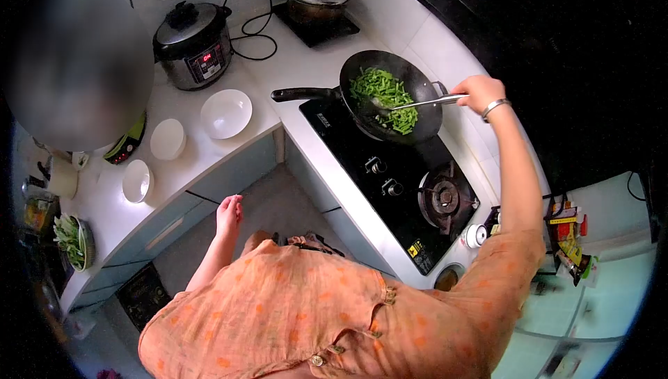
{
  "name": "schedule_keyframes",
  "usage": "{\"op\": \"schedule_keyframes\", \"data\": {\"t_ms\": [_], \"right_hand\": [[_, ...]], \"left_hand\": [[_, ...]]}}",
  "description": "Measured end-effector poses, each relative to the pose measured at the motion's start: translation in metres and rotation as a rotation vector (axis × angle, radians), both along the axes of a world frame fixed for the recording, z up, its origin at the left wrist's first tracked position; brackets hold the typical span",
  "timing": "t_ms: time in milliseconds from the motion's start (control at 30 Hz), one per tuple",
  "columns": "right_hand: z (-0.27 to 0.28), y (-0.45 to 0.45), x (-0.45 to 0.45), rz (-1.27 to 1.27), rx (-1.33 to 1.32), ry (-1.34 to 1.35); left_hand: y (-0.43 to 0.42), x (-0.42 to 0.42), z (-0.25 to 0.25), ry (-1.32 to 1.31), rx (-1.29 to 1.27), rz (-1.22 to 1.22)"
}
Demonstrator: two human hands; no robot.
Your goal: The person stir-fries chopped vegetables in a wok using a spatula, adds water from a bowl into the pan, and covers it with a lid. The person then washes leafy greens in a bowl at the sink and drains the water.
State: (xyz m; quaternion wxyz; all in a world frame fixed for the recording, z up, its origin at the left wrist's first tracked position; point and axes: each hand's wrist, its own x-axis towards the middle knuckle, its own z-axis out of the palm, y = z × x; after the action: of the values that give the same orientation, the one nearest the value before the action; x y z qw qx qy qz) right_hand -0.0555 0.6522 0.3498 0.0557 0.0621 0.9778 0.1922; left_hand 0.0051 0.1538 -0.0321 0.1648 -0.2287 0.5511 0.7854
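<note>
My right hand (481, 94) is closed around the handle of a metal spatula (431, 102), above the far rim of a black wok (426, 76). The spatula's head is partly buried among chopped green beans (381, 90) inside the wok. The wok sits on the black gas stove (348, 144), its long handle pointing left over the counter. My left hand (229, 215) hangs low in front of the cabinets, with its fingers curled in and nothing seen in them. It touches neither the counter nor the stove.
A white plate (227, 113) and two bowls (168, 139) line the counter edge. Behind them stands an electric pressure cooker (193, 45); a lidded pot (318, 2) is in the corner. A bare burner (445, 198) lies right of the wok. Leafy greens (69, 241) are at far left.
</note>
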Motion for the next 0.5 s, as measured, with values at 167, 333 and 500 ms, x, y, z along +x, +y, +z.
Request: {"op": "schedule_keyframes", "data": {"t_ms": [167, 333, 500], "right_hand": [[-0.047, -0.043, -0.025, 0.107, -0.004, 0.116], [-0.092, 0.003, -0.061, -0.285, -0.105, 0.159], [-0.156, 0.110, -0.018, -0.443, -0.443, 0.099]], "left_hand": [[0.016, -0.001, 0.013, -0.008, -0.025, -0.077], [0.021, -0.003, 0.015, 0.036, -0.012, -0.095], [-0.002, 0.001, 0.006, 0.044, -0.008, -0.058]]}}
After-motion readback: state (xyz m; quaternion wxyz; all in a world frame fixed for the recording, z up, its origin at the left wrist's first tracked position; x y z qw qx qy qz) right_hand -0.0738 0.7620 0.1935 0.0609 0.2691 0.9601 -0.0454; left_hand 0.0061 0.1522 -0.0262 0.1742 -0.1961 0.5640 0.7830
